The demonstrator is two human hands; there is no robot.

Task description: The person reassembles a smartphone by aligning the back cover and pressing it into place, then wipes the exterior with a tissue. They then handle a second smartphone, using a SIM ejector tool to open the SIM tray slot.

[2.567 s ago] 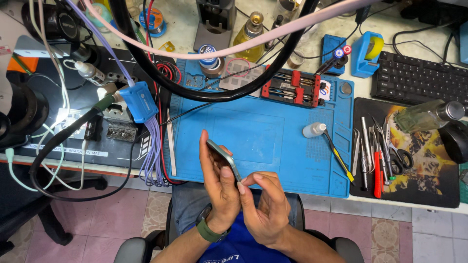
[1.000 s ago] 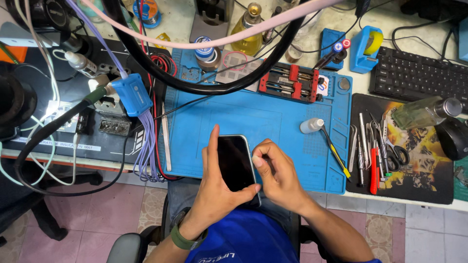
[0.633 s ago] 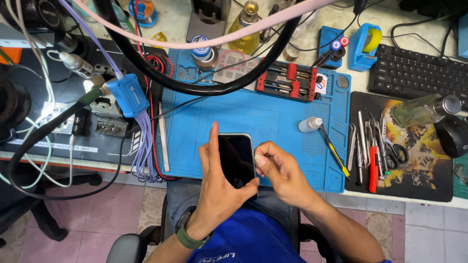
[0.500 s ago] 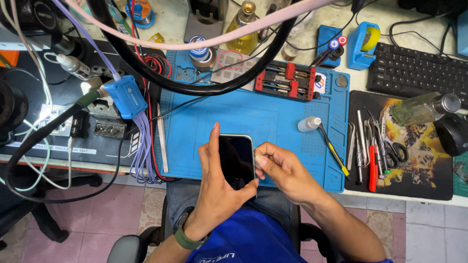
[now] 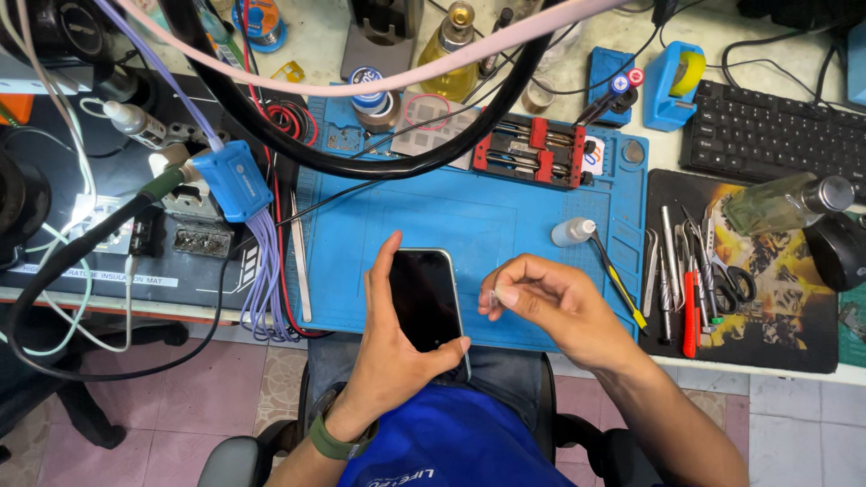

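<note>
Left hand (image 5: 383,361): one; grip clamped on one dark smartphone (image 5: 426,299), screen up, held over the near edge of the blue mat (image 5: 505,221)
Right hand (image 5: 550,302): one; fingertips pinched together on a small pale item, too small to identify, just right of the phone
Progress: judged early; phone appears closed and whole; any opening is not yet visible
Surface: one dropper bottle (image 5: 573,233); one red clamp fixture (image 5: 532,153); one keyboard (image 5: 767,135); a row of hand tools (image 5: 686,280), count uncertain

Dark rectangular phone screen (image 5: 424,299) in the left hand (image 5: 388,361), above the blue mat (image 5: 505,225)
</note>
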